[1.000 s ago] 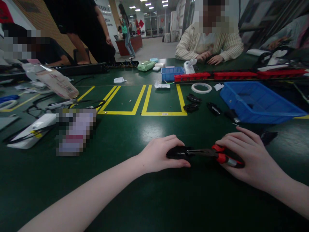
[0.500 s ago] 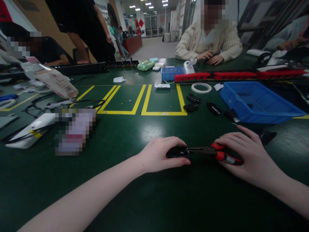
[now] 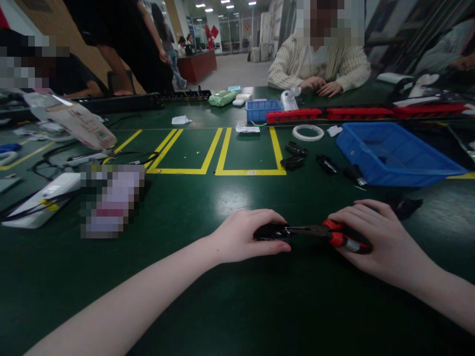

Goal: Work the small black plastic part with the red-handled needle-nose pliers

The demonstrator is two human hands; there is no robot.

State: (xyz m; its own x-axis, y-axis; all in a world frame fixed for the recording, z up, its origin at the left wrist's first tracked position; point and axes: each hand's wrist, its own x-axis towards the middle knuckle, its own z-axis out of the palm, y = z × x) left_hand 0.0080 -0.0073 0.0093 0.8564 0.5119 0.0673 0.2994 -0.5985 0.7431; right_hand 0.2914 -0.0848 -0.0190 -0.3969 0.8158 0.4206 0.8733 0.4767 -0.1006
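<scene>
My left hand (image 3: 248,234) is closed around a small black plastic part (image 3: 270,231), thumb below it and fingers above. Long-nose pliers (image 3: 310,231) with red and black handles are in my right hand (image 3: 371,242), whose fingers wrap the grips. The jaws point left and reach the end of the black part; whether they clamp it or sit inside it, I cannot tell. Both hands are low over the green table (image 3: 222,306). Past my right hand lie similar black parts (image 3: 326,164), and a crumpled black piece (image 3: 405,205) rests just behind its fingers.
A large blue bin (image 3: 401,170) stands at the right, with a tape roll (image 3: 308,132) beside it. Red rails (image 3: 359,114) run across the back, near a small blue basket (image 3: 263,111). A blurred phone-like object (image 3: 115,200) lies left. A person in a striped shirt (image 3: 285,64) sits opposite.
My grip on the black part and the pliers looks the same. The view has shifted slightly, and my right forefinger, raised before, has come down nearer the other fingers.
</scene>
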